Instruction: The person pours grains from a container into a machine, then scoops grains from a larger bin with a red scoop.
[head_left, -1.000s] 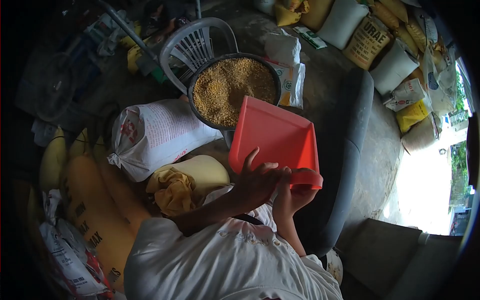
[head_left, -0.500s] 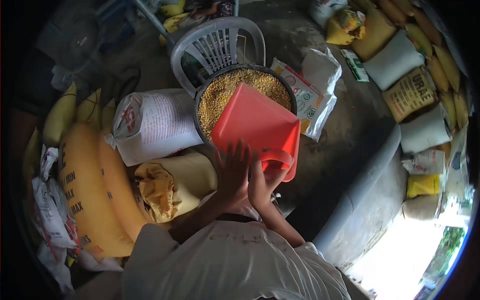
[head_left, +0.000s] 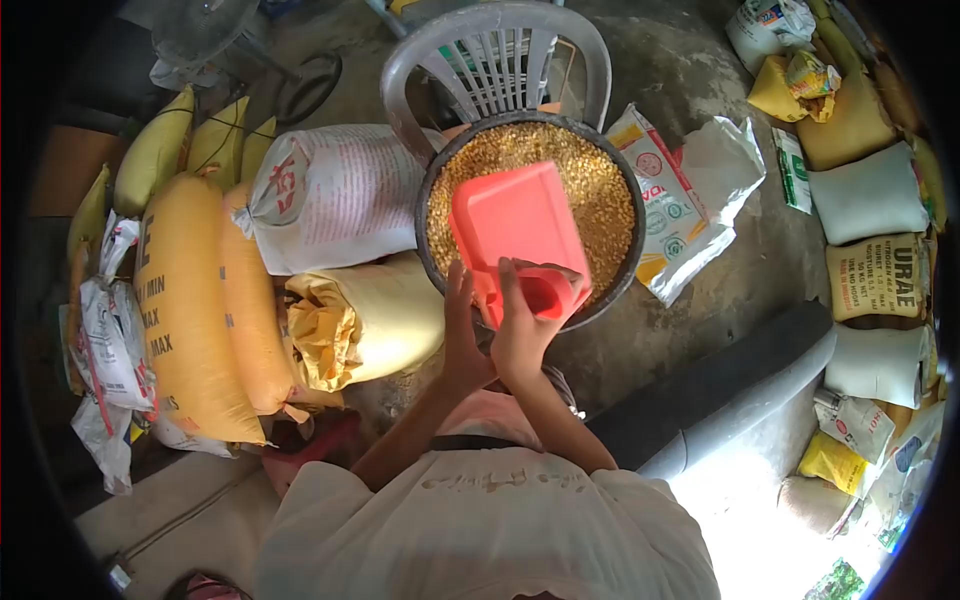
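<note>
A red plastic scoop (head_left: 515,215) lies over the corn kernels (head_left: 590,185) in a round dark tub (head_left: 428,245). My right hand (head_left: 525,345) is closed round the scoop's loop handle, at its near end. My left hand (head_left: 468,345) rests against the scoop's lower left edge with its fingers stretched out, the wrist close beside my right one. The scoop's far edge overlaps the kernels in this view, and its underside is hidden.
A grey plastic chair (head_left: 590,60) stands behind the tub. White (head_left: 335,200), yellow (head_left: 390,320) and orange sacks (head_left: 190,310) stand at left. Flattened bags (head_left: 715,200) lie at right, near a dark rolled sheet (head_left: 740,380). Filled sacks (head_left: 865,205) line the right side.
The scoop has gone from tilted across the tub's near right rim to over the kernels, looking smaller and turned. My left hand's fingers have shifted to its edge. The view has shifted too.
</note>
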